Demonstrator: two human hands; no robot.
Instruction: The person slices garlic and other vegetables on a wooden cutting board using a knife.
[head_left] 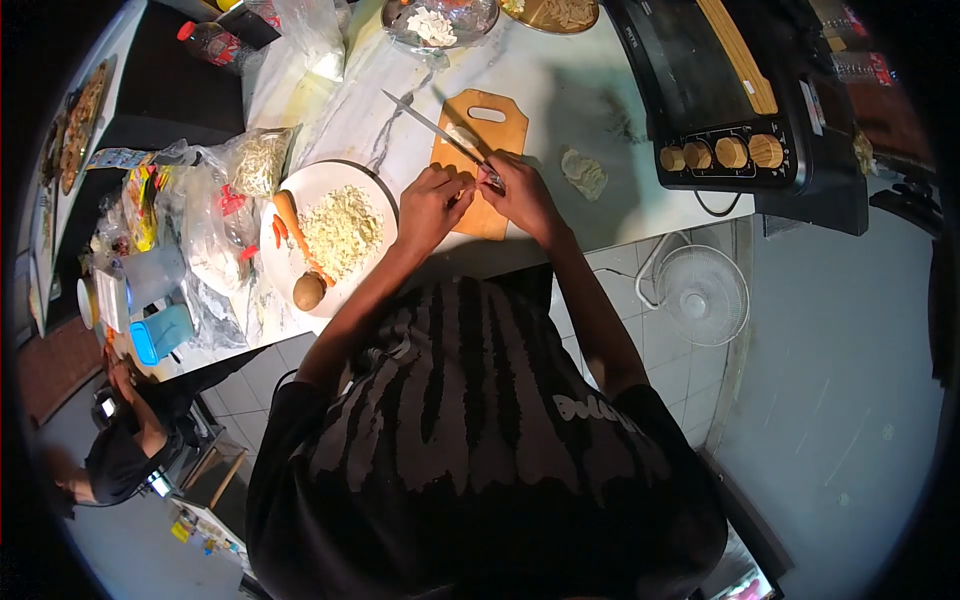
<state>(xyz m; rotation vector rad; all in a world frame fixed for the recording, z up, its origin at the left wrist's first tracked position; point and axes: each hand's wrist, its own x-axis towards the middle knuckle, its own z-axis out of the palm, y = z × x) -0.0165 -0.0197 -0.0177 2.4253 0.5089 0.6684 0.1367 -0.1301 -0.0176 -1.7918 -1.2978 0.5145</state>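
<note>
Knife (430,125) slanting over the wooden board (484,222), your right hand (518,192) closed round its handle, left hand (435,203) curled, any hold hidden: keep it clear of the edge.

knife handle (491,177) partly hidden by right hand (519,193), brown plate (562,30) cropped

A pale tiled floor (668,380) meets a scuffed grey wall (840,400) — near a brightly lit, marble-patterned table (362,112).
</note>
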